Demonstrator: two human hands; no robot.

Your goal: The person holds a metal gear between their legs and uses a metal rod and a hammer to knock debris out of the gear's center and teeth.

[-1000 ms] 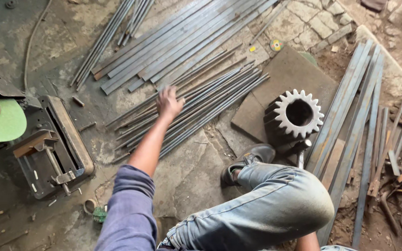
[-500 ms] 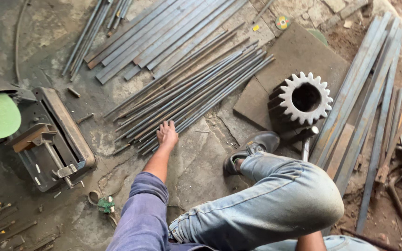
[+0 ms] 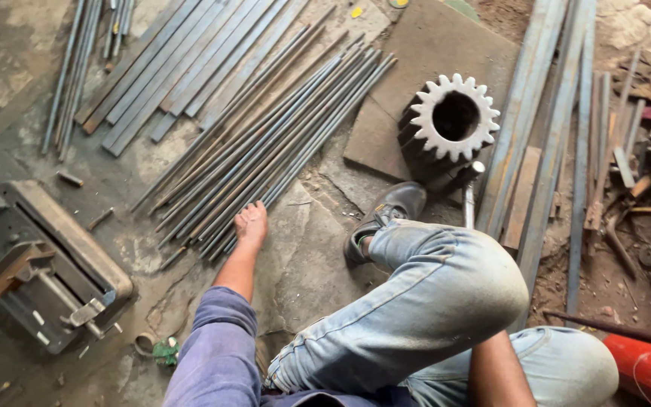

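While the person sits on the stone floor [image 3: 303, 264] with one knee raised in pale blue jeans, the left hand [image 3: 251, 224] reaches forward and rests at the near ends of the long thin grey steel rods [image 3: 265, 151]. The fingers of this hand are curled down over the rod ends and lie close together; whether they really pinch one rod I cannot tell, because the view is from behind the hand. The rods lie in a loose bundle on the floor, running diagonally away from the hand toward the upper right. Beyond them, a second group of flat grey steel strips [image 3: 182, 68] lies parallel, well apart from the hand.

The right hand is not visible; only a bare forearm shows at the bottom edge, behind the knee.

Just beside the black leather shoe [image 3: 386, 215] stands a large toothed steel gear with a round hole [image 3: 450, 128], which sits on a flat brown metal plate [image 3: 431, 53]. To the left of the arm, a dark metal cutting machine with a hinged base [image 3: 47, 271] stands on the floor. Long grey angle bars [image 3: 551, 136] lie to the right of the gear.
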